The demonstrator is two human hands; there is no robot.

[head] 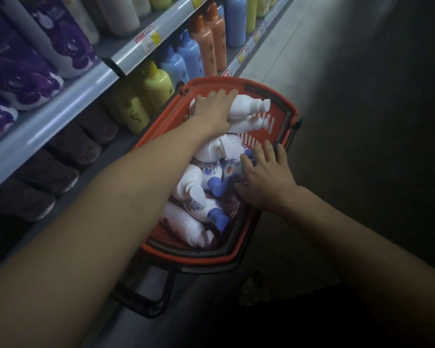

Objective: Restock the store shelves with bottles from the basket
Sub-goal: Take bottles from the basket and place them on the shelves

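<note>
Dim aisle. Pale tiled floor (299, 46) lit at the far end, dark to the right. Grey shelving (60, 116) along the left, price tags (148, 38) on its edges.

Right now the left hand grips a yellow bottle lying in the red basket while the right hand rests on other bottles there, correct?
Not quite: the head view shows the left hand gripping a white bottle, not a yellow one, in the red basket. The yellow bottles stand on the shelf. The right hand does rest on other bottles.

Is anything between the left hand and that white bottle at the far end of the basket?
Nothing visible. The left hand grips the white bottle, which lies topmost at the far end of the orange basket.
</note>
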